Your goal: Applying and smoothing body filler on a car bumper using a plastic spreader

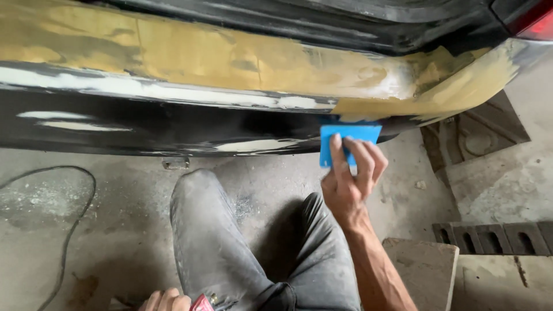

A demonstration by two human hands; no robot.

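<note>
My right hand [348, 178] grips a flat blue plastic spreader [351, 133] and presses its top edge against the underside curve of a black car bumper [144, 124]. The bumper carries a wide band of yellow body filler [230, 60] with white sanded streaks below it. My left hand [164, 300] sits at the bottom edge of the view, fingers closed around a small red object [201, 303] that is mostly cut off. My knee in grey jeans [201, 230] rises between the two hands.
A black cable [75, 219] loops over the dusty concrete floor at the left. A red tail light [538, 26] shows at the top right. A drain grate [495, 237] and a concrete block [423, 270] lie at the right.
</note>
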